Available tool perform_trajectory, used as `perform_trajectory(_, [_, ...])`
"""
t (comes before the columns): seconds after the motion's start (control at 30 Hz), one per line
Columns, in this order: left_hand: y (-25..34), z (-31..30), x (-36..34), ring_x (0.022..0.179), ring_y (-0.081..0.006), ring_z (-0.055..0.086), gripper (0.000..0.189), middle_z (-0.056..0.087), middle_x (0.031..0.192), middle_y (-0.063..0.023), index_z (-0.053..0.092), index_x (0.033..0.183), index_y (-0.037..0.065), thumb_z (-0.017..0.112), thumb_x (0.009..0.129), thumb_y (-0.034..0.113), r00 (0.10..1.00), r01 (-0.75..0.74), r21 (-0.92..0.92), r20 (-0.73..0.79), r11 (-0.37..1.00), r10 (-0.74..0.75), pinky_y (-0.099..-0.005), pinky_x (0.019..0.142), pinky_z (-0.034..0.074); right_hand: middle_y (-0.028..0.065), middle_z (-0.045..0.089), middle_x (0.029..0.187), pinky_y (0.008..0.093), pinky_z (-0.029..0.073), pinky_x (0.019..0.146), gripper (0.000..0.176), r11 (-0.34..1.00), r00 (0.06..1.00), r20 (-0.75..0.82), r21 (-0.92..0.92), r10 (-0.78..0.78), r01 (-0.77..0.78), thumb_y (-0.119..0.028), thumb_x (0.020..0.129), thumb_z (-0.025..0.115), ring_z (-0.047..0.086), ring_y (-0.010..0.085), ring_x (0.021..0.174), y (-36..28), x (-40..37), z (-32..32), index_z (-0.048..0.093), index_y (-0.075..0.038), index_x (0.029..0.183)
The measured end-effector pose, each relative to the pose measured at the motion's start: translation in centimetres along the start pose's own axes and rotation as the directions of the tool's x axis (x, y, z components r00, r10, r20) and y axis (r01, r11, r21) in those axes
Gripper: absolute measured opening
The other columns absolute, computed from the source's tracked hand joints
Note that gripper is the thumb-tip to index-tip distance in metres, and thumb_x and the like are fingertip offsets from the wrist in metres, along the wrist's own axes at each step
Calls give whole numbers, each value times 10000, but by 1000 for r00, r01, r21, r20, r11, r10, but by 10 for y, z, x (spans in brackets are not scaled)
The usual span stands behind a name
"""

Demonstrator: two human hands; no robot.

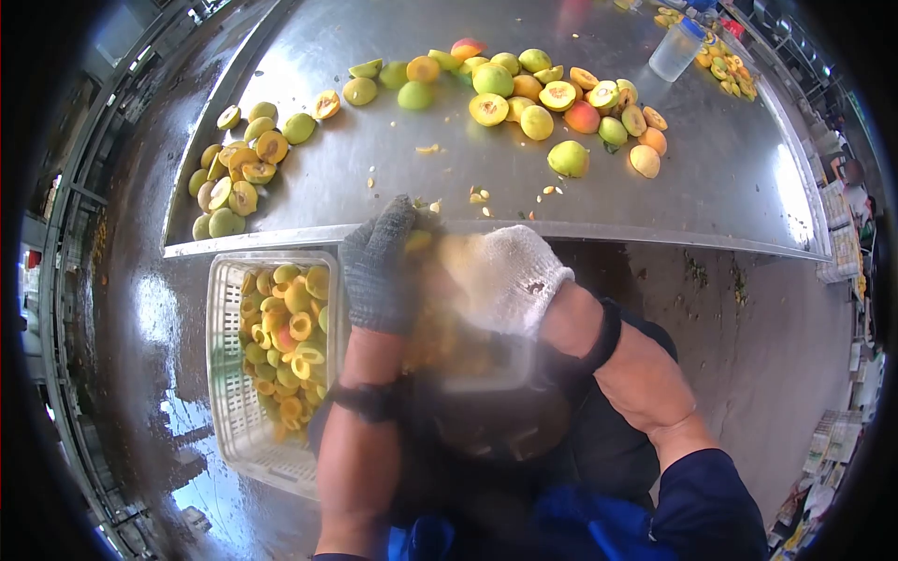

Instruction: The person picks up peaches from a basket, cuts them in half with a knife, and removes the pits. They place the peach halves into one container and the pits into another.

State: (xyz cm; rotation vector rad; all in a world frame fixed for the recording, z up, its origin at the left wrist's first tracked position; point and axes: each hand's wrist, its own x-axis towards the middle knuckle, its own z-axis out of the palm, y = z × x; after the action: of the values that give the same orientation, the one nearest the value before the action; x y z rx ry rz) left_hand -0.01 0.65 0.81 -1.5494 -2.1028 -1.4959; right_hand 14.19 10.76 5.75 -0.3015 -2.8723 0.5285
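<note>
My left hand (379,266), in a grey glove, is closed near the table's front edge. Beside it, my right hand (510,276) wears a white glove, its fingers curled toward the left one. A blurred yellow-green fruit piece (418,240) shows between the hands; which hand grips it, and whether a tool is there, I cannot make out. Below the hands is a blurred container (486,374) over my lap. To the left stands a white basket (223,346) full of halved fruit (290,318).
On the metal table (374,150) lie a fruit pile (238,173) at left, a longer row of whole and halved fruit (538,93), a lone green fruit (568,159), scattered seeds (479,196) and a blue-lidded container (676,51). More fruit (725,70) lies at the far right.
</note>
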Motion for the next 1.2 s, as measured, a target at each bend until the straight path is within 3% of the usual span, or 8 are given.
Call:
perform_trajectory(0.27, [-1, 7, -7, 806, -265, 722, 293, 723, 868, -116, 673, 976, -22, 611, 1025, 260, 987, 162, -262, 18, 951, -163, -372, 740, 594, 219, 710, 815, 497, 567, 700, 336, 979, 989, 11, 143, 148, -148, -361, 972, 602, 718, 397, 798, -9, -10, 12, 671, -37, 915])
perform_trajectory(0.43, [-7, 13, -10, 800, -263, 747, 128, 757, 881, -134, 728, 994, 19, 623, 924, 37, 742, 582, -716, 272, 386, -613, -346, 733, 588, 211, 708, 798, 506, 565, 663, 331, 999, 996, -74, 28, 46, -44, -367, 976, 602, 713, 399, 752, -4, -13, 22, 651, -41, 948])
perform_trajectory(0.67, [4, 6, -13, 804, -256, 733, 134, 742, 875, -131, 709, 988, 16, 605, 936, 81, 970, 240, -282, 107, 929, -218, -364, 746, 586, 266, 698, 878, 534, 542, 784, 395, 971, 988, 134, 217, 72, -100, -384, 999, 578, 682, 462, 880, 3, -8, 10, 690, -9, 939])
perform_trajectory(0.8, [-8, 21, -22, 792, -266, 696, 282, 708, 858, -140, 679, 956, -2, 604, 1008, 265, 882, 461, -526, 186, 715, -432, -415, 766, 585, 244, 699, 826, 525, 550, 756, 367, 973, 982, 152, 186, 111, -139, -383, 986, 597, 695, 443, 831, -2, -11, 3, 679, -30, 929])
perform_trajectory(0.97, [-26, 25, -15, 806, -220, 712, 113, 727, 872, -104, 706, 967, 21, 618, 897, 7, 482, 551, -801, 534, -233, -695, -298, 712, 552, 198, 695, 743, 506, 560, 697, 314, 997, 997, -63, 62, 52, -48, -370, 973, 618, 709, 403, 747, -1, -18, 28, 654, -63, 918])
perform_trajectory(1.03, [-18, 27, -12, 796, -210, 694, 92, 710, 849, -97, 694, 954, 10, 613, 944, 50, 505, 596, -798, 456, -85, -733, -284, 721, 542, 204, 698, 763, 505, 558, 703, 321, 995, 998, -2, 86, 58, -58, -374, 978, 613, 708, 408, 767, 2, -15, 24, 653, -61, 920])
perform_trajectory(1.1, [-23, 23, -22, 817, -286, 686, 220, 695, 883, -126, 660, 999, 35, 614, 971, 248, 897, 439, -569, 231, 696, -378, -392, 762, 574, 206, 703, 784, 503, 554, 706, 324, 989, 996, 76, 131, 54, -64, -379, 984, 609, 706, 412, 784, 10, -14, 16, 651, -63, 924])
perform_trajectory(1.2, [-26, 41, -33, 838, -319, 676, 372, 689, 916, -136, 645, 1072, 50, 599, 991, 411, 800, 493, -753, 194, 436, -568, -448, 801, 593, 209, 701, 811, 514, 543, 708, 332, 972, 990, 121, 210, 76, -101, -387, 991, 605, 697, 421, 797, 14, -14, 18, 660, -65, 932])
